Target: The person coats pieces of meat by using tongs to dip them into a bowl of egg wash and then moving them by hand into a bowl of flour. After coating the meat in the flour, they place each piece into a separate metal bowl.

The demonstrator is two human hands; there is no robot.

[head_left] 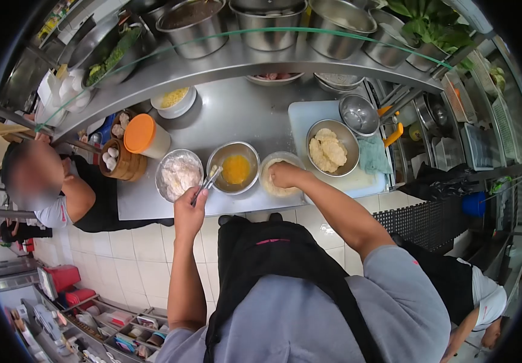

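Observation:
My left hand [189,209] is closed around metal tongs [212,176], whose tips reach the near left rim of a steel bowl of beaten egg [235,169]. To the left stands a bowl of white flour [179,173] with floury lumps in it. My right hand [286,176] is down in a bowl of pale crumbs [271,184], its fingers curled together. What those fingers hold, if anything, is hidden. Farther right, a steel bowl [354,140] of pale crumb-coated pieces [327,150] rests on a white cutting board [300,115].
An orange-lidded tub [146,134] and a bamboo steamer [125,160] stand at the left. An empty steel bowl [359,113] and a green cloth [372,154] lie at the right. A steel shelf [249,71] crosses overhead. One person [79,193] is at the left, another [482,296] lower right.

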